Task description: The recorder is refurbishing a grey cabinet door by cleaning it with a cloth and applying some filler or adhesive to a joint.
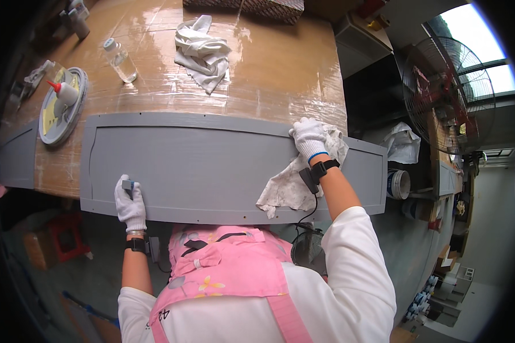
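Head view: my left hand (130,203) gripping block (127,184) over panel (206,166); my right hand (311,138) touching cloth (289,186), grip unclear

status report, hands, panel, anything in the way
Left hand gripping small gray block. Right hand at far edge of gray panel, against stained cloth. Panel lying flat, cloth covering some of its right part.

Long grey panel (189,166) lies flat, stained white cloth (292,186) crumpled across its right, small grey block (127,185) over its left!

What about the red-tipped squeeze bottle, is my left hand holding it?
No, the left hand holds a gray block, away from that bottle.
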